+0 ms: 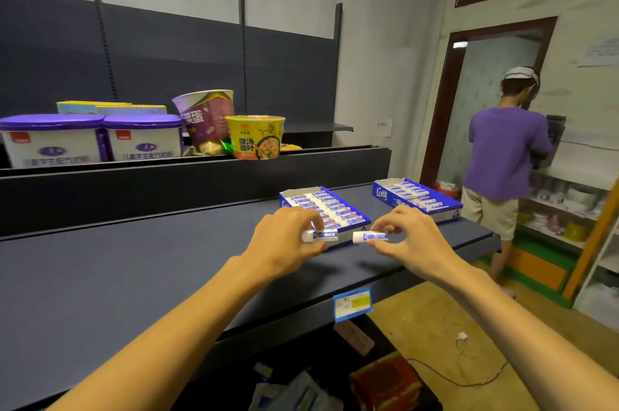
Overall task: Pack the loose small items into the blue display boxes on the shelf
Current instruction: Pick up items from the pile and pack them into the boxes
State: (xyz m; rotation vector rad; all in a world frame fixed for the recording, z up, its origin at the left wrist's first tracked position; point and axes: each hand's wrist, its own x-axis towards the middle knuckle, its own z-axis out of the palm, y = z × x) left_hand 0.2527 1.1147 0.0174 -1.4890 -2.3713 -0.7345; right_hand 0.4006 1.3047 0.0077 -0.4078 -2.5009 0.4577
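Small white-and-blue tubes: you pinch one point(321, 235) in your left hand point(284, 239), another point(371, 236) in your right hand point(410, 238).
Near blue cardboard display box point(363, 218): looks almost full, by the shelf's point(134, 263) front edge.
Far blue box point(382, 193): partly filled.

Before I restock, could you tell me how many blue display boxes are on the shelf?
2: the nearer blue box lies just behind the hands, and the farther blue box lies to its right, near the shelf end.

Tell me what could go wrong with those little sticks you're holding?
The near blue box looks almost full, so the stick pinched in the left hand might not fit. The right hand pinches its stick near the shelf edge; a slip could drop it to the floor.
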